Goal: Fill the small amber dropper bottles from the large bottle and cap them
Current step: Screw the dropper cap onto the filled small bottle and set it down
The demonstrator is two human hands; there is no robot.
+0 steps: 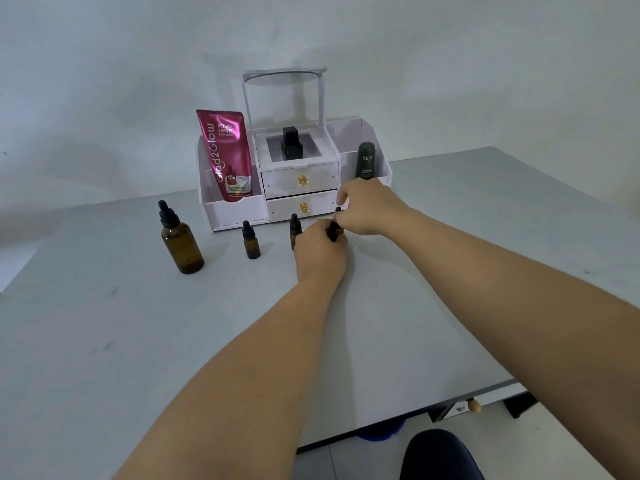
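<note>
The large amber dropper bottle [180, 242] stands capped at the left of the grey table [138, 341]. One small amber dropper bottle [250, 241] stands capped to its right. A second small bottle [295, 228] stands just behind my left hand [320, 251]. My left hand grips a third small bottle [335, 233], mostly hidden by my fingers. My right hand [367, 207] pinches that bottle's black dropper cap from above.
A white cosmetic organiser [298, 188] with two drawers stands behind the bottles, holding a pink tube [227, 155], a dark green bottle [366, 161] and a black bottle [291, 143]. The table's front edge runs along the lower right.
</note>
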